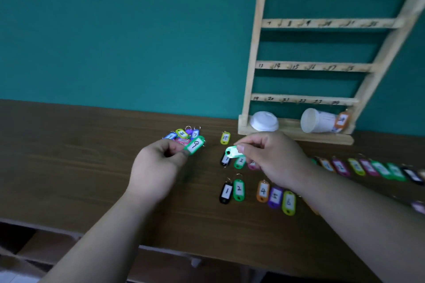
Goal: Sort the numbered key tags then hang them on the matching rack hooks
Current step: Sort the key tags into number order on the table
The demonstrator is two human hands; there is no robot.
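here, table (pixel 69 156), teal wall (pixel 115 30), left grip (pixel 156 165) pinching 9-tag (pixel 195 145), right grip (pixel 273 158) pinching pale tag (pixel 231 151)

Mid-frame, the left grip (pixel 157 167) pinches a green tag marked 9 (pixel 195 145), the right grip (pixel 273 158) a pale green tag (pixel 231 151). Other numbered tags (pixel 263 190) lie in rows on the table (pixel 69 156) at lower right.

Light: dim, even, cool; source not evident.
Shadows: soft, on table (pixel 69 156) under left hand (pixel 158 167); dark bands behind rack (pixel 253 53) rungs.
Glare: pale tag (pixel 232 151) in right hand (pixel 273 158) blown out; cups (pixel 318 120) bright.
Focus: tag 9 (pixel 195 145) sharp, legible.
Blur: rack numbers smeared; tag row (pixel 368 167) at right edge soft.
Distortion: wide-angle; rack leans, bottom corners stretched.
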